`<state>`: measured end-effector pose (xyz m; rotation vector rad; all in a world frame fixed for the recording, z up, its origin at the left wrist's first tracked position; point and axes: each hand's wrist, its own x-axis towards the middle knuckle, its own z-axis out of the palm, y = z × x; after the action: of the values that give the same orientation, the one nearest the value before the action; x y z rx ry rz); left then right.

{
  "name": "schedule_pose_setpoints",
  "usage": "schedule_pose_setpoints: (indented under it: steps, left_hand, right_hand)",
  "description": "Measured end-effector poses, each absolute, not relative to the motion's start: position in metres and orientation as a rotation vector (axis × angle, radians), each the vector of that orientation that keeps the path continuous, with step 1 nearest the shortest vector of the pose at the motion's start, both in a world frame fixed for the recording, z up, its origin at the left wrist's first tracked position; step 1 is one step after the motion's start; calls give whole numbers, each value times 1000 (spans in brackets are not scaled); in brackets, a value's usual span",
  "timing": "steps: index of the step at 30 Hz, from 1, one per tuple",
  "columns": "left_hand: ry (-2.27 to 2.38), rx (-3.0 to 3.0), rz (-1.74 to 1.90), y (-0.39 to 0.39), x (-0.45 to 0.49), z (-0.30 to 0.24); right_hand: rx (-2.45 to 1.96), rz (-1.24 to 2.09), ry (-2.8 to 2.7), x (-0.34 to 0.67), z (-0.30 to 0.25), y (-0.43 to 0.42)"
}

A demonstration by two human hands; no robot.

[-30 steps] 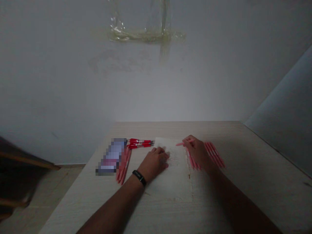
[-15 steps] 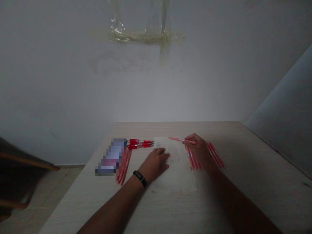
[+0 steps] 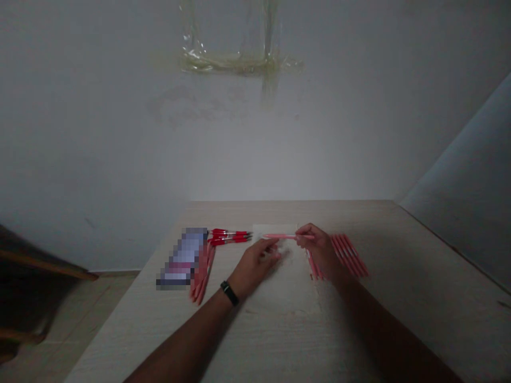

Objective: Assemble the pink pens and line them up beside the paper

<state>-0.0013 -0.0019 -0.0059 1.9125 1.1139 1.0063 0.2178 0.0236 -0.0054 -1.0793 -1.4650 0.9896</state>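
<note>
My right hand (image 3: 319,251) is shut on a pink pen (image 3: 279,235), which lies almost level above the top of a white sheet of paper (image 3: 281,282). My left hand (image 3: 255,260) reaches toward the pen's middle, its blurred fingertips close beneath it, and it holds nothing. A black wristband (image 3: 229,293) circles my left wrist. Several pink pens (image 3: 349,255) lie in a slanted row right of the paper, partly hidden by my right hand. Several red pens (image 3: 229,236) lie left of the paper's top edge.
Several more pink pens (image 3: 202,274) lie beside a pixelated box (image 3: 183,257) at the left. The light wooden table (image 3: 359,319) ends at a wall (image 3: 255,149) with a taped plastic sheet (image 3: 239,64). Dark furniture (image 3: 24,287) stands low at the left.
My left hand has risen from the paper toward the pen. The pink pen has swung from tilting up-left to nearly level, and my right hand has shifted slightly left.
</note>
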Motion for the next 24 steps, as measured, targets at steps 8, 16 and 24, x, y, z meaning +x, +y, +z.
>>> schedule_pose_setpoints:
  steps: [8, 16, 24]
  left_hand:
    - [946, 1402, 1276, 0, 5, -1]
    - [995, 1114, 1383, 5, -2, 2]
    - [948, 1137, 1308, 5, -3, 2]
  right_hand:
    - [-946, 1054, -1686, 208, -13, 18]
    - [-1041, 974, -1908, 232, 0, 26]
    - [-1158, 1044, -1837, 227, -5, 22]
